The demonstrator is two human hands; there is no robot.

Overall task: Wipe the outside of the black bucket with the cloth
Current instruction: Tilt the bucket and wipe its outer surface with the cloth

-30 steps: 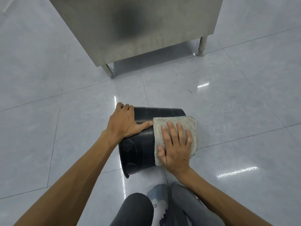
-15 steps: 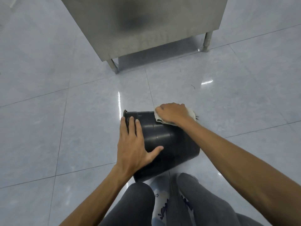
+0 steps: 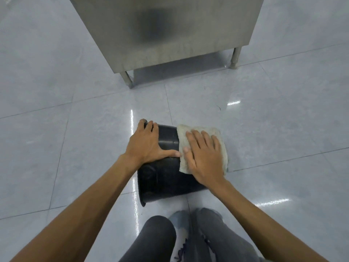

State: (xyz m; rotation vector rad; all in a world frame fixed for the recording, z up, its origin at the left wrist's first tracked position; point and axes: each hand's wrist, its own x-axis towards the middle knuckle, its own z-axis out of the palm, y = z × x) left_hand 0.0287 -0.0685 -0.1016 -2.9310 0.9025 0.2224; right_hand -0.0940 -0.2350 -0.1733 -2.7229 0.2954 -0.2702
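Head view: left hand [image 3: 146,143], fingers spread, braces the tipped bucket [image 3: 162,178]; right hand [image 3: 204,157], fingers flat and slightly apart, presses the cloth [image 3: 190,129] on it.

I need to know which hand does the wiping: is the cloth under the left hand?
No: the cloth lies under the flat right hand on the black bucket, while the left hand presses bare plastic.
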